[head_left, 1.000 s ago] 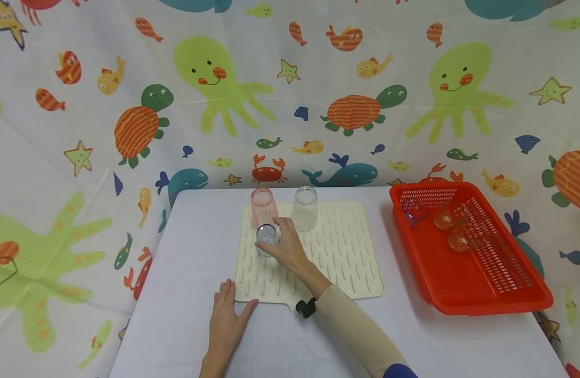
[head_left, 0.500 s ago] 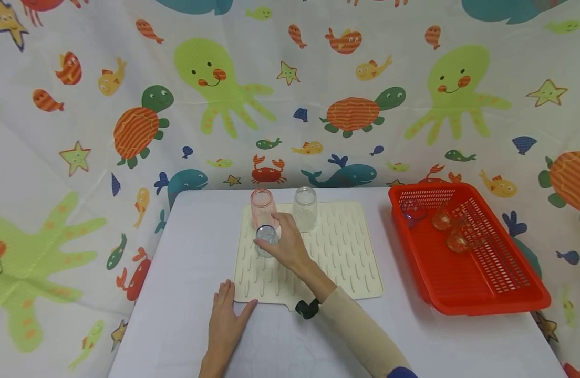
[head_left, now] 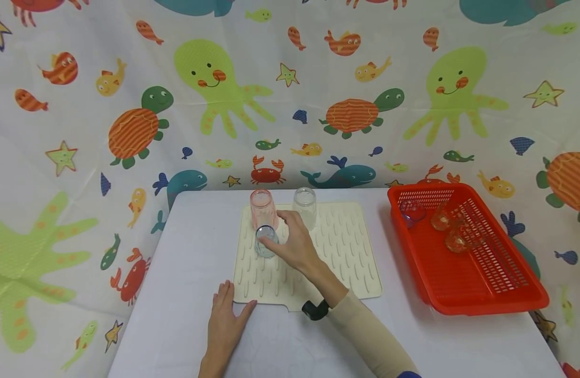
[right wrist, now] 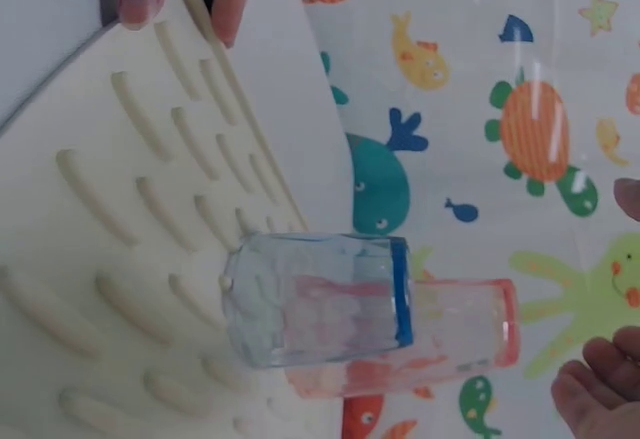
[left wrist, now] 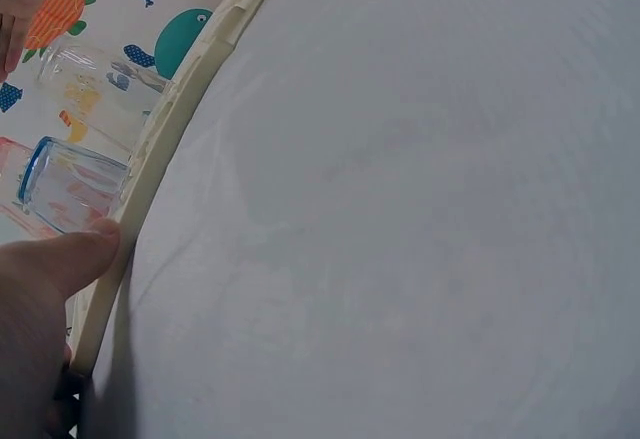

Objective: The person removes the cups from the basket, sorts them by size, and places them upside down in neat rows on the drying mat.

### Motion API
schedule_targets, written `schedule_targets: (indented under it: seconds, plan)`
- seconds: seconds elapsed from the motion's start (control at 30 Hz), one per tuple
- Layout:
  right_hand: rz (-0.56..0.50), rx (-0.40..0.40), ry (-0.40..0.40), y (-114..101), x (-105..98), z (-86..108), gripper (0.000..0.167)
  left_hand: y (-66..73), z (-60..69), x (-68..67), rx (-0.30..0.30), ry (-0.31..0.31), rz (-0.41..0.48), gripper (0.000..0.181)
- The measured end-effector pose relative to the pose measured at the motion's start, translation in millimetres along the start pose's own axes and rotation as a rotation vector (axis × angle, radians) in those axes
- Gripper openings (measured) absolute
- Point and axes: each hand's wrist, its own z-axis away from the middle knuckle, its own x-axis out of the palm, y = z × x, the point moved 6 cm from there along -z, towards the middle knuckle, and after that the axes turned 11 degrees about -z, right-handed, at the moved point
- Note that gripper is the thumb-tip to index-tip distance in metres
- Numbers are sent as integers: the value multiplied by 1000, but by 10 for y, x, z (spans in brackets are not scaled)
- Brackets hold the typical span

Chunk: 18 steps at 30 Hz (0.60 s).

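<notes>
A small clear glass with a blue-edged upper end point(head_left: 267, 242) stands on a cream ridged drying mat point(head_left: 337, 252). Right behind it is a taller pink-tinted glass point(head_left: 263, 207); a tall clear glass point(head_left: 304, 205) stands to that one's right. My right hand point(head_left: 297, 244) is beside the blue-edged glass, thumb and fingers spread. In the right wrist view its fingertips point(right wrist: 595, 389) are apart from the glass, with a gap between. My left hand point(head_left: 225, 320) lies flat at the mat's front left corner, its thumb point(left wrist: 85, 254) touching the mat's edge.
A red plastic basket point(head_left: 484, 307) sits on the right of the white-covered table point(head_left: 195, 236), holding a purple-tinted glass point(head_left: 411, 211) and amber-tinted glassware point(head_left: 457, 240). Behind the table hangs a curtain point(head_left: 252, 68) printed with sea animals. A black strap piece point(head_left: 315, 311) is under my right wrist.
My right hand has let go of the blue-edged glass, its fingers opening and drawing slightly to the right and up. The glass stays where it stood. My left hand keeps its place.
</notes>
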Motion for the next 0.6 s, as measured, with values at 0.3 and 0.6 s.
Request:
schedule_targets:
  seconds: [0.3,0.6]
  plan:
    - [64,-43,17,-70,-201,30,69,16,5,9,-25,-30,-14,91]
    - [93,-65,40,-114,-411,64,70,13,19,26,-22,-19,-8,91]
